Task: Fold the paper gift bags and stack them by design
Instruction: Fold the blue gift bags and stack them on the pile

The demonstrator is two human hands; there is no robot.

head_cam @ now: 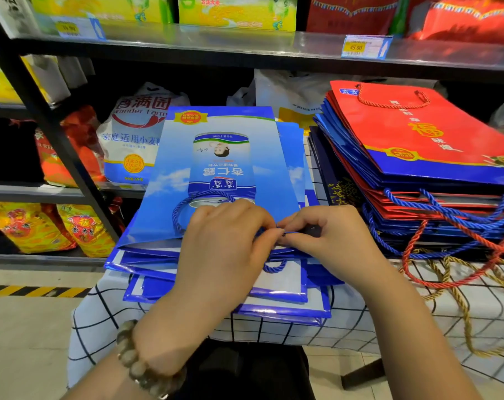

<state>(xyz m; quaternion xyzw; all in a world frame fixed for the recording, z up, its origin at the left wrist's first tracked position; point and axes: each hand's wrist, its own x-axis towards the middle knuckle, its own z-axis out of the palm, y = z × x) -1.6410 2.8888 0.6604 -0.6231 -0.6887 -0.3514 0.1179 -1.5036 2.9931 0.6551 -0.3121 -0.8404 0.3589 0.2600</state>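
Note:
A flat blue gift bag (pixel 216 168) with a can picture lies on top of a stack of blue bags (pixel 216 290) on the checked tablecloth. My left hand (pixel 225 243) and my right hand (pixel 328 238) meet at the bag's near edge, both pinching its blue rope handle (pixel 181 209). To the right stands a taller stack of red and blue bags (pixel 418 157), the top one red, with rope handles hanging over the front.
The table with the white checked cloth (pixel 418 307) stands against black store shelves (pixel 187 44) holding flour and rice sacks (pixel 135 140). Red, blue and gold cords (pixel 453 284) trail across the cloth at right. The floor has a yellow-black stripe (pixel 34 291) at left.

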